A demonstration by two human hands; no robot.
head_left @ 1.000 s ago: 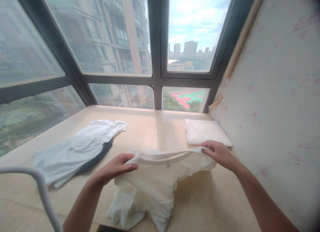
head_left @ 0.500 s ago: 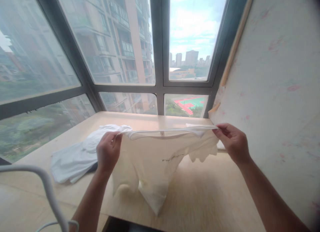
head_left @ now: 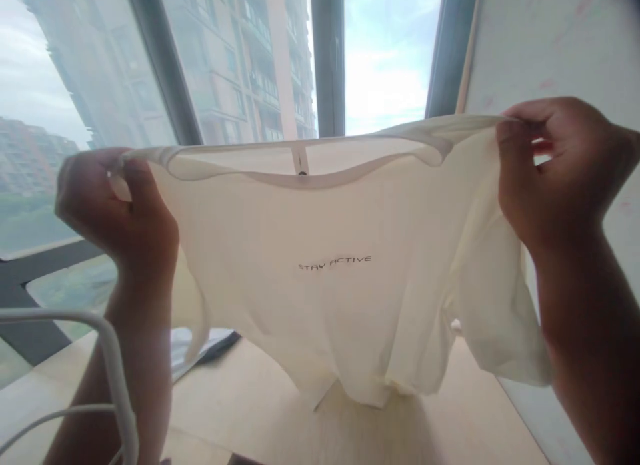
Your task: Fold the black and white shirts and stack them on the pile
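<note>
A cream T-shirt (head_left: 320,231) with "STAY ACTIVE" printed on its front hangs stretched between my two hands, its neckline at the top. My left hand (head_left: 117,201) pinches one shoulder between thumb and fingers. The opposite shoulder is gripped by my right hand (head_left: 560,165), slightly higher. The shirt's lower part droops in folds just over the wooden surface, and I cannot tell whether the hem touches it. A white folded garment (head_left: 200,341) lies behind the shirt at the left, mostly hidden by it and by my left forearm.
A pale wooden ledge (head_left: 240,405) stretches beneath the shirt. Dark-framed windows (head_left: 327,65) stand behind it, and a flower-patterned wall (head_left: 525,45) is at the right. A white curved tube (head_left: 113,358) crosses the lower left, near my left forearm.
Both hands have risen and come nearer to me, lifting the shirt and pulling it wider. Its front now faces me with the print readable. The view has tilted up.
</note>
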